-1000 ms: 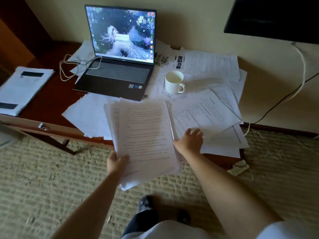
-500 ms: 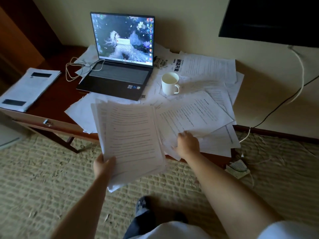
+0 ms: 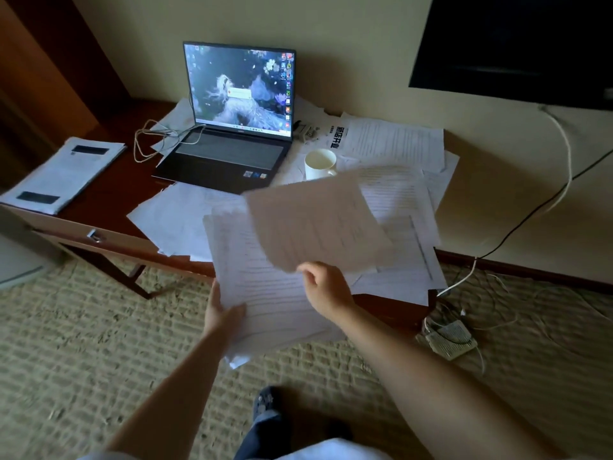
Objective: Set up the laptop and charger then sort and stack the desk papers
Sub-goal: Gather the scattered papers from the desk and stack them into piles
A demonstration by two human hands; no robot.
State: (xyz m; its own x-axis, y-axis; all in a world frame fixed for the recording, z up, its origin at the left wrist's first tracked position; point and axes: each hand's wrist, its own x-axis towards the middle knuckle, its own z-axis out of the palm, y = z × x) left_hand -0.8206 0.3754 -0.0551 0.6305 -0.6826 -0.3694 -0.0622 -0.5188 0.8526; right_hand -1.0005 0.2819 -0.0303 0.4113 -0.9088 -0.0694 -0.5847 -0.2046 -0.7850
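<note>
My left hand (image 3: 221, 317) grips a thick stack of printed papers (image 3: 265, 293) by its lower left corner, out over the desk's front edge. My right hand (image 3: 323, 285) pinches a single printed sheet (image 3: 315, 220) by its near edge and holds it lifted, blurred, above the stack. More loose papers (image 3: 398, 194) lie scattered across the right half of the desk (image 3: 109, 194). The open laptop (image 3: 232, 141) stands at the back with its screen lit, and a white cable (image 3: 149, 141) coils at its left side.
A white mug (image 3: 320, 164) stands right of the laptop among the papers. A separate paper pile (image 3: 63, 171) lies at the desk's left end. A power strip (image 3: 446, 336) and cords lie on the carpet at the right. A dark screen (image 3: 517, 44) hangs on the wall.
My right hand went from resting on a sheet on the desk to pinching it and lifting it leftward over the stack. The left hand keeps its hold on the stack.
</note>
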